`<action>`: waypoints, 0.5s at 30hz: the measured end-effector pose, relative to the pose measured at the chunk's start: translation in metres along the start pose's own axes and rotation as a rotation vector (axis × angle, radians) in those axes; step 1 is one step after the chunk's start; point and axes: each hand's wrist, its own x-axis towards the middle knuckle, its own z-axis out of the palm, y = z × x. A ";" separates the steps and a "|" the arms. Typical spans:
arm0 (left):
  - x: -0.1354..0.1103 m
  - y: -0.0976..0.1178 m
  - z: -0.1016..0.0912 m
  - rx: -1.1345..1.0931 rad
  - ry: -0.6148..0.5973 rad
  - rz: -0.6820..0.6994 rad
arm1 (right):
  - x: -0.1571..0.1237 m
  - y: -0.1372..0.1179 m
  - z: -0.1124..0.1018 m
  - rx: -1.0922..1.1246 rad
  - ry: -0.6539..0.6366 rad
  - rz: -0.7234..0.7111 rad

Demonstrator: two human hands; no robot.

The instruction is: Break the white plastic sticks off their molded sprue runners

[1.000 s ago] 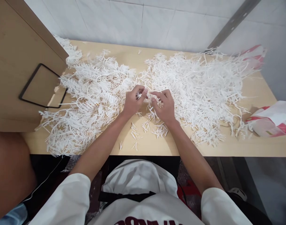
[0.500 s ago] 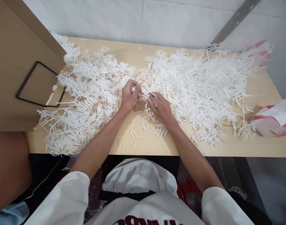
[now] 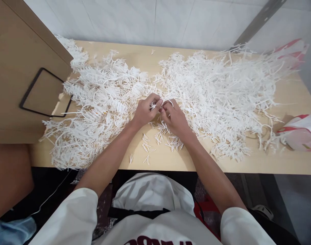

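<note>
My left hand is closed, with the spiky ends of a few white branched plastic sprigs showing inside its curled fingers. Its thumb and fingertips nearly meet those of my right hand, which pinches a thin white stem. Exactly what lies between the fingertips is partly hidden. On the left of the table spreads a pile of white sprigs; a larger tangled pile of white stems and sprigs lies to the right. Several small loose sprigs rest on the wood just below my hands.
The pale wooden table stands against a tiled wall. A cardboard box with a black rectangular outline fills the left side. A red and white plastic bag sits at the right. Part of another person shows at the lower left.
My left hand has moved right and slightly down, bringing its fingertips close to my right hand's. The stem pieces that showed between them are now mostly covered. The view has shifted slightly.
</note>
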 end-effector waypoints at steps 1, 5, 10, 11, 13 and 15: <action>0.000 0.000 0.000 0.019 -0.004 0.019 | 0.000 0.000 0.000 -0.013 0.003 0.001; 0.000 -0.001 0.001 0.078 0.024 0.050 | -0.001 0.000 0.000 -0.033 0.012 -0.031; -0.002 -0.004 0.006 0.133 0.079 0.036 | 0.002 0.004 0.005 -0.085 0.067 -0.077; -0.002 -0.005 0.007 0.140 0.089 0.038 | 0.003 0.005 0.006 -0.092 0.084 -0.092; -0.003 -0.006 0.009 0.139 0.098 0.044 | 0.005 0.008 0.009 -0.094 0.105 -0.131; -0.002 -0.008 0.009 0.123 0.090 0.040 | 0.005 0.009 0.009 -0.070 0.123 -0.167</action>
